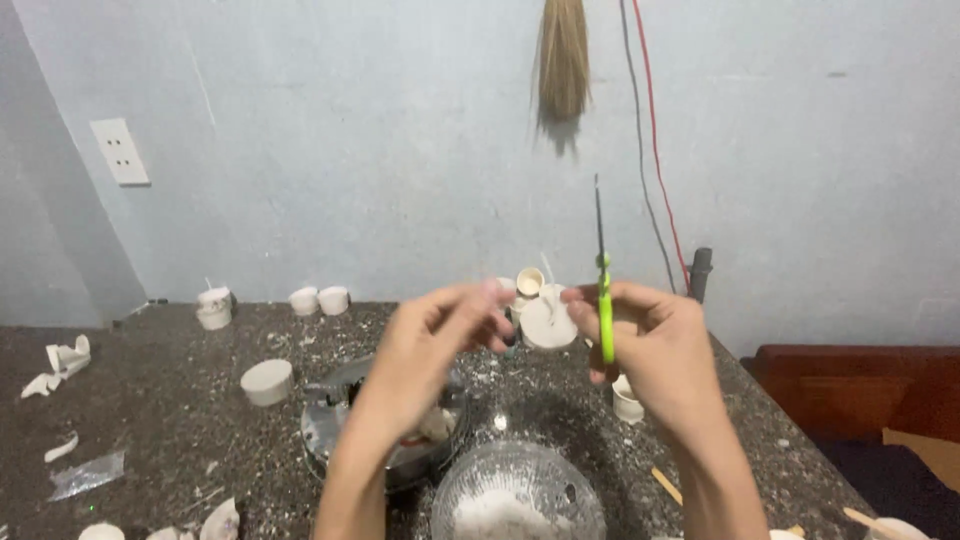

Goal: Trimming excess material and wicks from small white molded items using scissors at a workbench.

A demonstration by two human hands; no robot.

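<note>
- Head view: both hands raised over a speckled stone counter (180, 400). The left hand (430, 345) pinches the edge of a small white wax disc (547, 322), fingers closed.
- The right hand (655, 350) steadies the disc's other side and grips a green-handled pick (604, 300), its dark tip pointing up.
- Judgement: midway. Several white candles (267, 382) already stand finished on the counter; this disc is unfinished.
- Below: a glass bowl (518, 492) and a dark metal pan (330, 425).
</note>
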